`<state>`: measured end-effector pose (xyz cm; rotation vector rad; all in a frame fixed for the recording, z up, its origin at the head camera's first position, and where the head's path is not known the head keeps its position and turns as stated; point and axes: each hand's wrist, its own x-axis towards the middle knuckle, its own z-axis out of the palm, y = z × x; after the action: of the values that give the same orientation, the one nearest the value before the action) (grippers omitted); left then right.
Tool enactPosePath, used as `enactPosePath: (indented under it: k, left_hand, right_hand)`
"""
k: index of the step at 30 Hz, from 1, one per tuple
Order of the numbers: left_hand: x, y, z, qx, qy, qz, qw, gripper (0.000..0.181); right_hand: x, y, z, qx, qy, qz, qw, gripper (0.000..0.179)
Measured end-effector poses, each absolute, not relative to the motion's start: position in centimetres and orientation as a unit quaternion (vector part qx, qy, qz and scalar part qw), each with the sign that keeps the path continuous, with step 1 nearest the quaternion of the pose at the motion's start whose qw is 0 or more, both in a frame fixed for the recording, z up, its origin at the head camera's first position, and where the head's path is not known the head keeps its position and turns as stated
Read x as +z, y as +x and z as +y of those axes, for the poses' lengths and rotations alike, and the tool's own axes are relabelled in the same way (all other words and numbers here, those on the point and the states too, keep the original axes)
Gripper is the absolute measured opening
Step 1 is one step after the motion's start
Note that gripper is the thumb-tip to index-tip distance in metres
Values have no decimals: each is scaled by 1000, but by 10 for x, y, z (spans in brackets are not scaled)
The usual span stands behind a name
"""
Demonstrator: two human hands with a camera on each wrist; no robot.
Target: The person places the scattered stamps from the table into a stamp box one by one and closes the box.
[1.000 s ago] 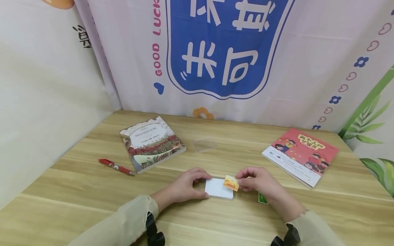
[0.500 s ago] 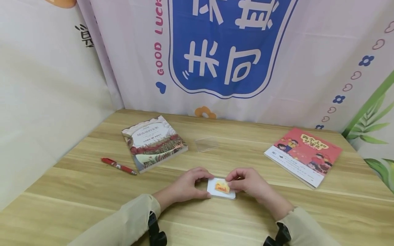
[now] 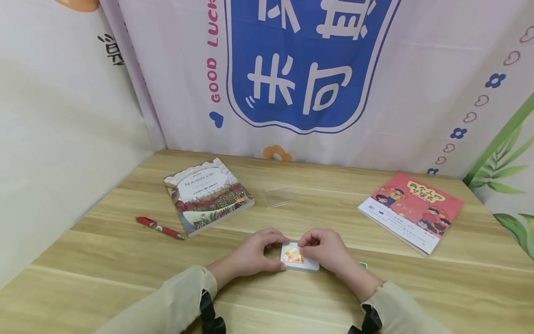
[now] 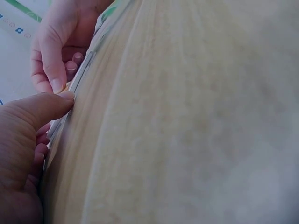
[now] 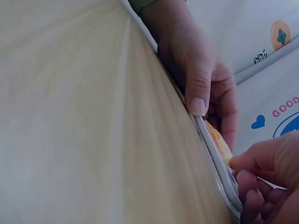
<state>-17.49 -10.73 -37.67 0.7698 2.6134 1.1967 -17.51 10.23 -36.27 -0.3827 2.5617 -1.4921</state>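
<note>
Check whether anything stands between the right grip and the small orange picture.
Nothing visible does: the right grip pinches the orange picture at its edge, over the white block. The left grip holds the block's left edge.

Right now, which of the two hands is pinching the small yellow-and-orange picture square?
The right hand, which pinches the picture square at its right edge. The left hand instead holds the left end of the white card stack beneath.

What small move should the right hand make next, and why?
Probably press the yellow-orange piece flat onto the white block: the right hand pinches its edge over the block, and the left hand grips one end of the block.
</note>
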Motion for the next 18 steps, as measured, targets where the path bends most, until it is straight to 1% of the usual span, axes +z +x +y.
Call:
enactPosePath:
  k: [8, 18]
  left_hand:
    - [-377, -177, -106, 392, 262, 878, 82, 52]
    - [-378, -175, -108, 392, 261, 879, 77, 51]
  right_hand:
    - [-363, -174, 96, -467, -92, 878, 51, 6]
    - [-361, -173, 92, -462, -85, 881, 50, 6]
